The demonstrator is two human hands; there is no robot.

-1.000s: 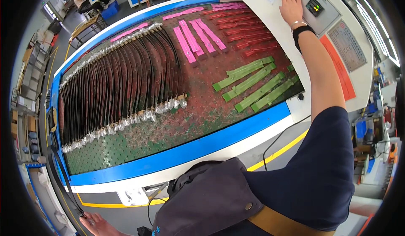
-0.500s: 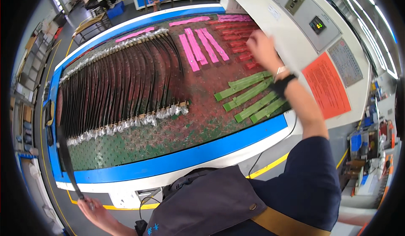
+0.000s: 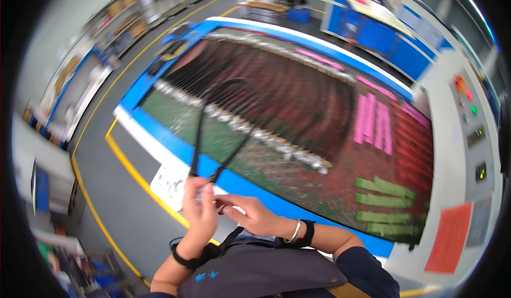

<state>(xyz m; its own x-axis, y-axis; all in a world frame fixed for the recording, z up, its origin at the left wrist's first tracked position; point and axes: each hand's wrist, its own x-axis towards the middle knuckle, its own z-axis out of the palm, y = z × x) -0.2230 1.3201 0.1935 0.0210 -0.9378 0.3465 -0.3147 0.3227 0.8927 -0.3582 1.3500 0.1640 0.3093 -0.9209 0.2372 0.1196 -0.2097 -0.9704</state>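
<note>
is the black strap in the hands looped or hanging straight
Looped. The black strap rises from the left hand in two strands that meet in a curved bend over the cutting table; the right hand touches its lower ends.

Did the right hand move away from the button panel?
Yes. The right hand has left the grey button panel and come down beside the left hand, at the black strap.
</note>
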